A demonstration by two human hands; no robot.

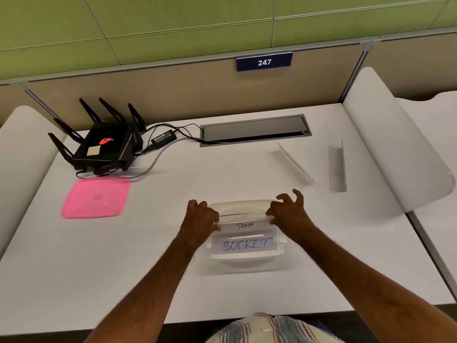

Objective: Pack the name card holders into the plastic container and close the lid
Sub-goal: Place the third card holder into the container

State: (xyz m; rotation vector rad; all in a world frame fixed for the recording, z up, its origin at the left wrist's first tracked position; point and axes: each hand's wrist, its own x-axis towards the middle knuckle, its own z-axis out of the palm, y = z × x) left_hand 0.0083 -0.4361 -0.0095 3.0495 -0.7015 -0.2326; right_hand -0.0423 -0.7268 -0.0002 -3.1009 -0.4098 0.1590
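A clear plastic container [247, 261] sits on the white desk in front of me. Inside it lies a name card holder marked SOCKET [244, 244]. Both hands hold a second holder marked PANDA [245, 225] over the container. My left hand [201, 220] pinches its left end and my right hand [286, 211] pinches its right end. Two more clear holders lie on the desk to the right, one slanted [291, 167] and one further right [336, 167]. The pink lid [96, 198] lies flat at the left.
A black router [106, 144] with antennas, its power adapter [163, 137] and cables stand at the back left. A grey cable hatch [254, 129] is set into the desk's rear. White curved dividers [395, 149] flank the desk on both sides.
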